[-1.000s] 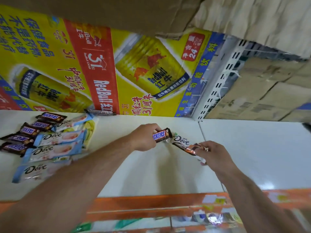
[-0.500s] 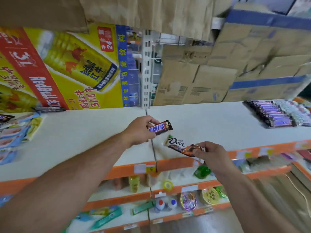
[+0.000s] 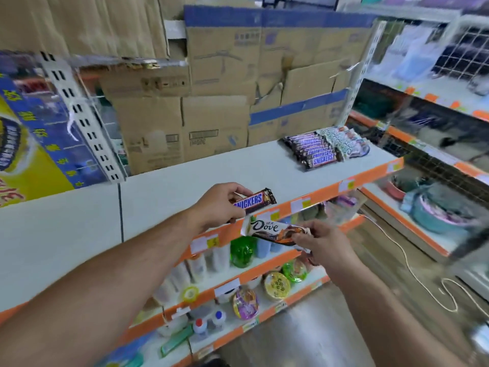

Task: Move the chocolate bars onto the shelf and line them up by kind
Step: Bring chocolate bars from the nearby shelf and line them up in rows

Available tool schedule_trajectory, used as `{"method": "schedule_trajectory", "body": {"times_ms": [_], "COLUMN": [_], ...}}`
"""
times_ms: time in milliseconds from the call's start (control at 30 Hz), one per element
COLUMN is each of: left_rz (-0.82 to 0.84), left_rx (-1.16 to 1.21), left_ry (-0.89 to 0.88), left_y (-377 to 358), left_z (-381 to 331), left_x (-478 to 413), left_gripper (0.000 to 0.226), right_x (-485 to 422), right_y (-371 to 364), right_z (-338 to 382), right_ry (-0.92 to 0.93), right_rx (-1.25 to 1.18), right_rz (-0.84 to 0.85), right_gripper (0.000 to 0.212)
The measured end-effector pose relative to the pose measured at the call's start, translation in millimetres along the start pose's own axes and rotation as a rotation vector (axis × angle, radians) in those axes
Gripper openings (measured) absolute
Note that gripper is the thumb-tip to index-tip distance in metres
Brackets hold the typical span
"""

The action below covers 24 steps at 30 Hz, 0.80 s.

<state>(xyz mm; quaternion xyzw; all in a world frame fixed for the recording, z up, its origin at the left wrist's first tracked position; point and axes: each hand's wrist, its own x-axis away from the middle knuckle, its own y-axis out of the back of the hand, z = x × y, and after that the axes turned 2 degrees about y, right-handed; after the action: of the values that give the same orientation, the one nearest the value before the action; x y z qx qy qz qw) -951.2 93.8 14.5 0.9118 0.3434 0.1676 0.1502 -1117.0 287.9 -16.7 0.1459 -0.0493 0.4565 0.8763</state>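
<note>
Brown Snickers bar [image 3: 254,201] pinched by its left end in the left hand [image 3: 219,205], fingers curled. Right hand [image 3: 322,242] grips the Dove bar [image 3: 267,227] by its right end. Both bars hang over the white shelf's [image 3: 211,176] front edge, not yet placed. Snickers row [image 3: 312,152] and Dove row [image 3: 346,143] touch at the shelf's right end, up-right of both hands. Long axes roughly match; right hand looks nearer.

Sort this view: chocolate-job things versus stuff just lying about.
Job: brown Snickers bar in left hand; white-and-brown Dove bar in right hand; rows of bars on white shelf.
Lying about: brown cardboard boxes; green bottle; yellow printed poster.
</note>
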Motion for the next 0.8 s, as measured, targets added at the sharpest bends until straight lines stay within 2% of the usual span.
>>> {"method": "schedule_trajectory", "body": {"times_ms": [200, 400, 800], "left_rz": [0.092, 0.167, 0.26], "left_rx": [-0.046, -0.056, -0.068], "left_ry": [-0.06, -0.106, -0.155], "left_y": [-44, -76, -97], "left_z": [-25, -56, -109], "left_x": [-70, -155, -296], "left_gripper": [0.049, 0.05, 0.052], "right_x": [-24, -87, -209], "right_y": [49, 98, 157], "right_z": [1, -1, 17], "right_ry": [-0.016, -0.026, -0.009], "right_rx": [-0.025, 0.014, 0.036], "right_rz": [-0.113, -0.178, -0.219], "right_gripper": [0.011, 0.012, 0.009]}}
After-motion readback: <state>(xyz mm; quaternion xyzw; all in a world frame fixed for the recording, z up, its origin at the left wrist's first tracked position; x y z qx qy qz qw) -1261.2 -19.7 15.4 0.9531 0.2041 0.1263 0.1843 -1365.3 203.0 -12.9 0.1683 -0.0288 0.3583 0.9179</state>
